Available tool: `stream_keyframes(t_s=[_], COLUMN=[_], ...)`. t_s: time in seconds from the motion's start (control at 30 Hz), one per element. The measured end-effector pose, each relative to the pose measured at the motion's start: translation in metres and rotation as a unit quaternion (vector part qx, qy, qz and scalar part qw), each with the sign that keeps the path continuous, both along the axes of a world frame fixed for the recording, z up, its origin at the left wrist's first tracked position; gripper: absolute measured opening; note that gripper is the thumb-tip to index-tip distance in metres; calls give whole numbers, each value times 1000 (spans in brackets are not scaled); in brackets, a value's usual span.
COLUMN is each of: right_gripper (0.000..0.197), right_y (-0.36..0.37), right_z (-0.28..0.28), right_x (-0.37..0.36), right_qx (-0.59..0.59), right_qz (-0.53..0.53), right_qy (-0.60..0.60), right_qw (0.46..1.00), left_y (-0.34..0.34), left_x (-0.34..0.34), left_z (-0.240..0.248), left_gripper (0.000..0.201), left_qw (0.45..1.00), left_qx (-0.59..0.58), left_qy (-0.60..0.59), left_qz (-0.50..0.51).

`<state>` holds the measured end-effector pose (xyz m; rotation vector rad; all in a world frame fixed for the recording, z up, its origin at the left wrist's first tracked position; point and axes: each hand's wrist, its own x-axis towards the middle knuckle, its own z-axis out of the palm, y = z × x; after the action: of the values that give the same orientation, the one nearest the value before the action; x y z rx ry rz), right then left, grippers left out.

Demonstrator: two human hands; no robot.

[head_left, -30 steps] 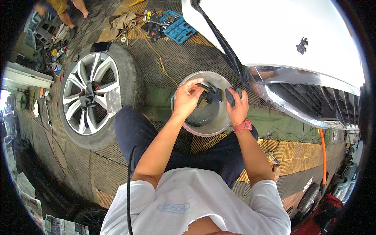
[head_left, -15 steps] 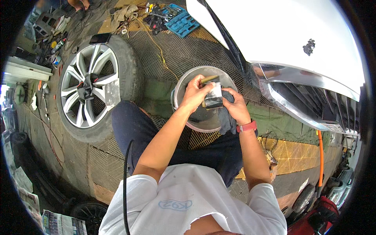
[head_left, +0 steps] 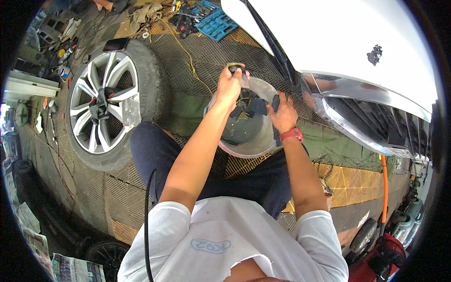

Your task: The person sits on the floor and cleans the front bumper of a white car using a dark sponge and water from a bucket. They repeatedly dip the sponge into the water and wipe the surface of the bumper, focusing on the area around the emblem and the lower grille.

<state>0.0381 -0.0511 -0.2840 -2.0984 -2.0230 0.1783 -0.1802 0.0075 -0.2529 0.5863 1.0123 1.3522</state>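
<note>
A round, whitish bucket (head_left: 256, 149) stands between my knees, with dark water and several black sheet-like pieces (head_left: 257, 106) inside it. Above its far left rim, my left hand (head_left: 228, 89) is closed around a small dark block (head_left: 237, 68) with a yellowish-brown edge; my fingers hide most of it. My right hand (head_left: 284, 115) is closed at the right rim, thumb toward the inside, on a dark grey cloth (head_left: 276, 103) draped there. Part of the cloth is hidden under that hand.
A wheel with a tyre (head_left: 157, 89) lies to the left, a phone (head_left: 116, 44) on its far edge. White car bodywork (head_left: 329, 37) with a chrome-edged grille rises at the right. Beyond lie a blue tool case (head_left: 216, 24) and a yellow cord (head_left: 191, 66). A person's hand (head_left: 104, 4) shows far left.
My left hand has moved up and away with the block. My right hand has shifted slightly right and down to the rim, and the black sheet held between my hands has left them.
</note>
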Motion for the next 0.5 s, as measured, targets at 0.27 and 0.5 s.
stream_keyframes(t_s=[0.27,0.5], right_gripper=[63,60], right_y=[2,-1], right_z=[-5,-5], right_x=[19,17], right_qx=[21,19], right_qz=[40,15], right_qy=[10,2], right_qw=[999,1000], left_y=[57,78], left_x=[37,56], left_z=[33,21], left_gripper=[29,25], left_qw=[970,951], left_qx=[-26,-15], left_qy=[230,286], left_qz=[76,118])
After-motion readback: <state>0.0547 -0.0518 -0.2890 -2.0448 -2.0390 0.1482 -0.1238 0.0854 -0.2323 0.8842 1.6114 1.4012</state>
